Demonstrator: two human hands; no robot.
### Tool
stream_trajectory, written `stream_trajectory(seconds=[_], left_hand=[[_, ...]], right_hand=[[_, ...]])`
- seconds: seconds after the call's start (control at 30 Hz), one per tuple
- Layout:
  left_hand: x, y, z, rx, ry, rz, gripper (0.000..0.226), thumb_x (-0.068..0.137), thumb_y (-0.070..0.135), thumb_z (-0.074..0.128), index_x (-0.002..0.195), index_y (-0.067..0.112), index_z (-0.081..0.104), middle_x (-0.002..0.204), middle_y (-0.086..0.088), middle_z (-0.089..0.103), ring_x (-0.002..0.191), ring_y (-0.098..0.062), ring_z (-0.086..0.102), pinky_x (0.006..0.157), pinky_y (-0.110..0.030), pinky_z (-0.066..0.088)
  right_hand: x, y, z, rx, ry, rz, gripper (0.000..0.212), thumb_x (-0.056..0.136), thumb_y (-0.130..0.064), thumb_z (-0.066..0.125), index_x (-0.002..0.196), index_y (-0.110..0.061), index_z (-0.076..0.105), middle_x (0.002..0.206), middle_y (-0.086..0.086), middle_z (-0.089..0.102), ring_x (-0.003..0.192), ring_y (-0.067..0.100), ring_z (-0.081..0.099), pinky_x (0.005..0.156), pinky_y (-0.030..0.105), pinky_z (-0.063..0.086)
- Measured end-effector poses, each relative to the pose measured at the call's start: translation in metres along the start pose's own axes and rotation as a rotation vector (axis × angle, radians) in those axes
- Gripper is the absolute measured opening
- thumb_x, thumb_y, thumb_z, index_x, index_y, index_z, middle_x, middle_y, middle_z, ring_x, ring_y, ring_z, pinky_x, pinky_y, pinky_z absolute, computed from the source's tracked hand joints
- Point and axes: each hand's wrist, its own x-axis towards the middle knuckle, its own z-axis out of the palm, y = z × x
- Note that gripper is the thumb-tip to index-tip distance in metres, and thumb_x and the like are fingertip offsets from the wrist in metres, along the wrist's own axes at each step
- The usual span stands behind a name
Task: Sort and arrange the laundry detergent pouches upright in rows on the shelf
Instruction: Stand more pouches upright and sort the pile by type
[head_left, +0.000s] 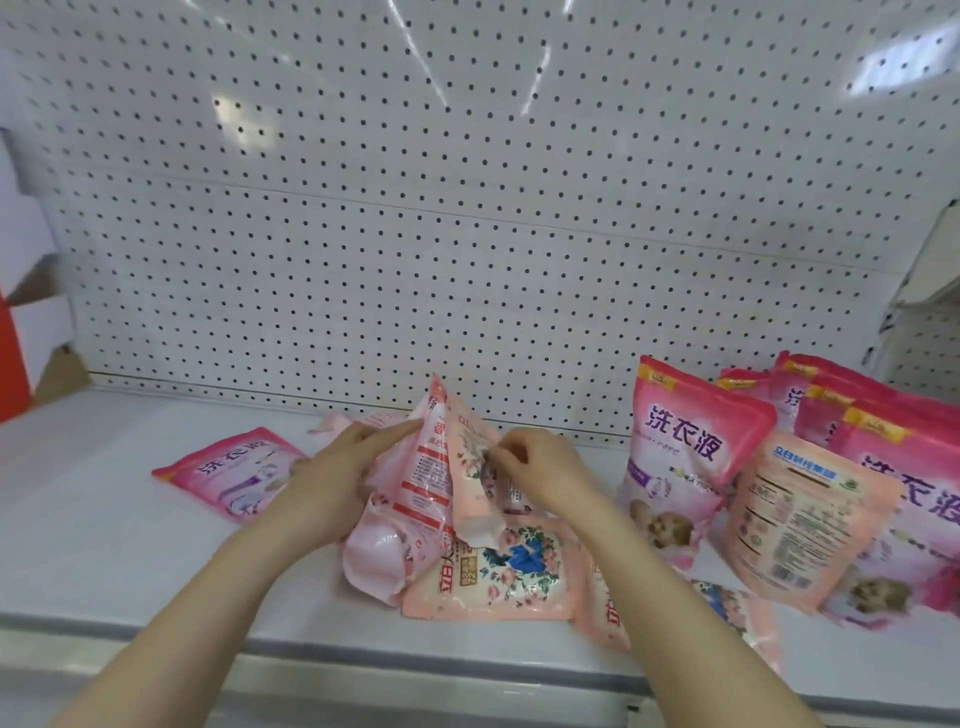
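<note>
At the middle of the white shelf (130, 561), my left hand (332, 467) grips a pale pink pouch (415, 499) by its upper left side, holding it upright. My right hand (545, 467) pinches the top of a second pale floral pouch (472, 467) right beside it. Under them lies a flat floral pouch (498, 577), and another one (727, 613) lies flat to its right under my forearm. A bright pink pouch (234, 470) lies flat on the left. On the right stand several bright pink pouches (691, 452), with a peach pouch (800, 525) leaning among them, back side out.
A white pegboard (467, 208) forms the back wall. A red and white cardboard piece (21, 332) sits at the far left edge. The shelf's grey front lip (363, 660) runs below my arms. Another shelf unit (930, 270) shows at the right.
</note>
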Motion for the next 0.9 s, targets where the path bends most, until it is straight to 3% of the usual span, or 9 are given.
stream_trajectory(seconds=[0.07, 0.17, 0.3, 0.4, 0.47, 0.57, 0.67, 0.8, 0.9], left_hand=[[-0.002, 0.001, 0.000, 0.014, 0.002, 0.018, 0.084, 0.088, -0.003, 0.045, 0.137, 0.062, 0.021, 0.136, 0.009, 0.046, 0.115, -0.016, 0.050, 0.094, -0.044, 0.046], [-0.004, 0.006, -0.003, -0.064, 0.065, -0.018, 0.054, 0.096, 0.009, 0.044, 0.134, 0.048, 0.044, 0.119, 0.012, 0.057, 0.099, -0.013, 0.057, 0.074, -0.027, 0.049], [0.004, 0.016, -0.015, -0.085, 0.258, -0.040, 0.030, 0.095, 0.033, 0.053, 0.124, 0.032, 0.058, 0.111, 0.010, 0.066, 0.088, -0.008, 0.059, 0.075, -0.025, 0.044], [0.015, 0.026, -0.017, -0.081, 0.257, -0.062, 0.046, 0.090, 0.043, 0.057, 0.133, 0.027, 0.050, 0.116, 0.009, 0.064, 0.096, -0.011, 0.059, 0.086, -0.030, 0.048], [0.023, 0.030, -0.013, -0.053, 0.192, -0.081, 0.056, 0.088, 0.050, 0.058, 0.137, 0.024, 0.047, 0.117, 0.007, 0.064, 0.099, -0.013, 0.060, 0.089, -0.031, 0.048], [0.030, 0.037, -0.005, -0.050, 0.138, -0.118, 0.053, 0.085, 0.053, 0.059, 0.127, 0.021, 0.056, 0.106, 0.002, 0.069, 0.091, -0.015, 0.061, 0.079, -0.028, 0.046], [0.032, 0.045, 0.003, -0.026, 0.178, -0.096, 0.028, 0.090, 0.042, 0.055, 0.080, 0.017, 0.063, 0.069, 0.001, 0.061, 0.065, -0.017, 0.055, 0.055, -0.026, 0.036], [0.035, 0.047, 0.010, -0.005, 0.186, -0.079, 0.038, 0.097, 0.024, 0.043, 0.060, 0.017, 0.039, 0.054, 0.003, 0.043, 0.051, -0.013, 0.038, 0.050, -0.027, 0.027], [0.037, 0.041, 0.011, -0.015, 0.197, -0.085, 0.036, 0.097, 0.024, 0.043, 0.062, 0.015, 0.041, 0.058, 0.000, 0.048, 0.056, -0.018, 0.044, 0.053, -0.030, 0.033]], right_hand=[[0.009, 0.005, 0.008, 0.055, 0.060, -0.007, 0.038, 0.097, -0.045, 0.054, 0.127, -0.021, 0.057, 0.123, 0.000, 0.064, 0.111, 0.020, 0.060, 0.090, 0.031, 0.047], [0.022, -0.005, 0.001, 0.166, -0.073, -0.101, 0.055, 0.097, -0.030, 0.055, 0.149, -0.027, 0.036, 0.150, -0.006, 0.043, 0.134, 0.017, 0.045, 0.100, 0.027, 0.040], [0.042, -0.013, -0.009, 0.360, -0.315, -0.013, 0.058, 0.092, -0.027, 0.061, 0.146, -0.029, 0.041, 0.135, -0.006, 0.052, 0.118, 0.014, 0.055, 0.090, 0.026, 0.046], [0.051, -0.012, -0.014, 0.203, -0.213, -0.045, 0.024, 0.086, -0.031, 0.070, 0.098, -0.010, 0.069, 0.091, 0.004, 0.071, 0.083, 0.021, 0.066, 0.072, 0.032, 0.052], [0.049, -0.013, -0.030, 0.114, -0.084, -0.055, 0.025, 0.086, -0.029, 0.072, 0.071, -0.011, 0.063, 0.067, -0.001, 0.060, 0.065, 0.017, 0.058, 0.056, 0.026, 0.042], [0.040, -0.016, -0.070, -0.093, 0.239, -0.063, 0.020, 0.089, -0.028, 0.067, 0.078, -0.013, 0.061, 0.069, -0.002, 0.058, 0.072, 0.021, 0.056, 0.061, 0.031, 0.044], [0.031, -0.017, -0.103, -0.231, 0.469, -0.090, 0.017, 0.093, -0.027, 0.061, 0.080, -0.018, 0.058, 0.073, 0.003, 0.062, 0.075, 0.030, 0.059, 0.065, 0.037, 0.049], [0.036, -0.008, -0.109, -0.339, 0.547, -0.064, 0.008, 0.097, -0.018, 0.055, 0.095, -0.017, 0.062, 0.082, 0.008, 0.061, 0.082, 0.034, 0.060, 0.063, 0.034, 0.037], [0.048, 0.008, -0.090, -0.436, 0.457, 0.011, 0.020, 0.092, -0.006, 0.051, 0.076, -0.018, 0.051, 0.070, 0.002, 0.053, 0.079, 0.031, 0.062, 0.060, 0.032, 0.034]])
